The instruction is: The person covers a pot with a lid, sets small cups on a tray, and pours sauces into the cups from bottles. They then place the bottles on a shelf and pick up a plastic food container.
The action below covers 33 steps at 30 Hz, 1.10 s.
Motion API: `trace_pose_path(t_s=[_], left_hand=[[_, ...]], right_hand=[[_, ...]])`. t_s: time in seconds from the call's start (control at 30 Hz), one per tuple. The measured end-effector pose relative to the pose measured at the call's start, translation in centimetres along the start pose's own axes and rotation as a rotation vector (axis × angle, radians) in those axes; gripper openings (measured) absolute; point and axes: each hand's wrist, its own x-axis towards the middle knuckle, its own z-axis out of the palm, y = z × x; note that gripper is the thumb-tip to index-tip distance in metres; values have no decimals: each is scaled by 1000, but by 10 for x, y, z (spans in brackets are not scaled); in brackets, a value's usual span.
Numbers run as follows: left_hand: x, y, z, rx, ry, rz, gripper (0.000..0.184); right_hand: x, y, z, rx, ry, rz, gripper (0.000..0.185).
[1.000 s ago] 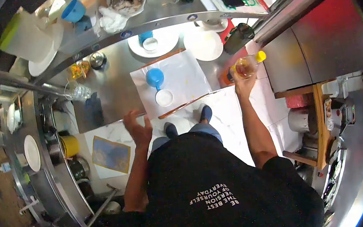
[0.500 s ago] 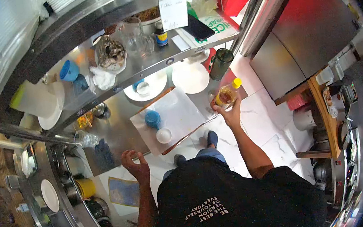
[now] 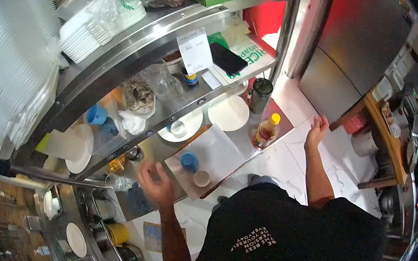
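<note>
My left hand [image 3: 156, 183] hovers at the counter's front edge, left of the paper-covered board, with its fingers apart and slightly blurred. Nothing is in it. Out to the right, over the floor, my right hand [image 3: 316, 131] is empty, fingers loosely bent and apart. Between that hand and the board, a bottle with a yellow cap [image 3: 266, 133] stands on the steel counter. White paper [image 3: 217, 153] covers the board. On the paper are a blue cup [image 3: 189, 161] and a small pale round cup [image 3: 202, 178].
White plates [image 3: 228, 112] and a dark jar-like container [image 3: 260, 94] stand behind the board. The steel shelf above bears a phone [image 3: 228, 58], a glass jug [image 3: 163, 81] and another blue cup [image 3: 96, 114]. A dark cloth [image 3: 139, 197] lies at the counter's left.
My right hand has let go of the yellow-capped bottle, now on the counter, and moved away to the right. The view has shifted, showing more of the upper shelf.
</note>
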Motion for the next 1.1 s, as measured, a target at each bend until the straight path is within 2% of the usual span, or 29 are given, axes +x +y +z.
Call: trace_pose_path(t_s=[0.13,0.3,0.4,0.53,0.6,0.7,0.8,0.83,0.9,0.97,1.1], left_hand=[[75,41,12,49,22,135,29],[126,11,42,421,101,395,37],[134,12,44,516,-100,180,38],[129,16,44,534,-38,225,36],[126,26,42,521,13,270,34],[119,84,27,552,108,116,25],[126,172,-8,409,90,-42,17],[133,192,-14,249,137,30,11],[152,243,-28,7,120,333,8],[175,292,-34,-72,164,624,5],[214,344,-39,-120,317,729,5]], right_hand=[[40,39,9,0,3,-26,36],[41,21,16,15,-34,35,35],[49,11,18,57,-3,31,29],[56,-11,17,73,0,34,24],[60,-31,22,114,-22,-30,23],[67,-57,36,195,-50,-109,22],[69,-98,54,224,-62,-147,23],[70,-107,60,232,-82,-169,23],[67,-123,71,252,-131,-193,22],[61,-137,84,285,-187,-199,21],[53,-140,87,253,-255,-233,19]])
